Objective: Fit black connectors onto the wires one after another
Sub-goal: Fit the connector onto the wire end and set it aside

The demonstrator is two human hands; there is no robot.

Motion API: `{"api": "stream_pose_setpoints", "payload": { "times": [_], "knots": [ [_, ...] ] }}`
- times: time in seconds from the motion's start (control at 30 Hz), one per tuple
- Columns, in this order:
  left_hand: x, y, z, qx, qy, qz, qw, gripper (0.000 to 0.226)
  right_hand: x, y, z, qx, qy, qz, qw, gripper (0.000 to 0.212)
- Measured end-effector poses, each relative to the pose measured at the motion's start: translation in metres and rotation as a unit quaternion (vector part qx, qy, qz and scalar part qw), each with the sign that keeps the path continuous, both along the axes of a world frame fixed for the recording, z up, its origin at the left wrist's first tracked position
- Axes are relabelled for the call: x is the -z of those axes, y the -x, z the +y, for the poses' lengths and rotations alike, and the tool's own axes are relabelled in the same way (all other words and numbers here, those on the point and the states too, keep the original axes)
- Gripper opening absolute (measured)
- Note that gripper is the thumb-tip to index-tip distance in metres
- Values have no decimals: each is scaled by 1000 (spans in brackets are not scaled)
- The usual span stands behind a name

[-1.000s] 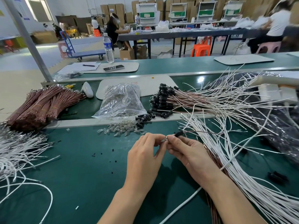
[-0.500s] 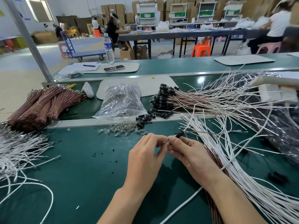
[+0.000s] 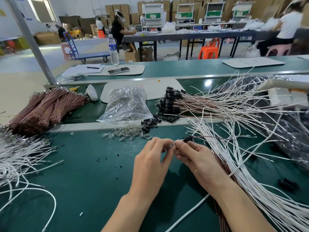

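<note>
Head view shows left hand [image 3: 150, 163] pinching a shiny tip [image 3: 172, 145], right hand [image 3: 197, 158] pinching the black connector [image 3: 188, 138]; best pushed together straight.

Factory hall, far side.
Cardboard boxes [image 3: 117, 9] line far wall; dark worktable [image 3: 200, 35], orange stool [image 3: 209, 51], blue cart [image 3: 90, 56]; window [image 3: 41, 10] far left.

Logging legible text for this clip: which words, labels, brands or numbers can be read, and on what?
No text can be read for certain.
Water bottle: blue label, too small to read.
Far white board: faint handwritten marks, illegible.
Near white board: red marks, partly hidden by the plastic bag.
Blue wall sign: blurred.
</note>
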State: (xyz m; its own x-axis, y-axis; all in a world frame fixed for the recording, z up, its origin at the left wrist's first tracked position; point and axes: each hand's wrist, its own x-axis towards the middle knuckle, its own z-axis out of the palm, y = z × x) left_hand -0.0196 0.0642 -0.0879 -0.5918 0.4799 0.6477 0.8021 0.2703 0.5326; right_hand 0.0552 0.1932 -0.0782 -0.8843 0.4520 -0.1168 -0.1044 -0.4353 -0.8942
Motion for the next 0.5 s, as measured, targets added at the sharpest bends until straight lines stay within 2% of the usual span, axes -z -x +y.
{"api": "stream_pose_setpoints", "payload": {
  "times": [0.17,0.27,0.5],
  "knots": [
    [3,1,2,28,-43,-43,998,9,1,0,1,-8,32,8,999,25],
    [3,2,2,32,-44,-35,998,8,-1,-1,1,-20,46,10,999,20],
    [2,3,3,16,-48,-32,998,8,-5,0,0,-22,35,8,999,32]
  ]
}}
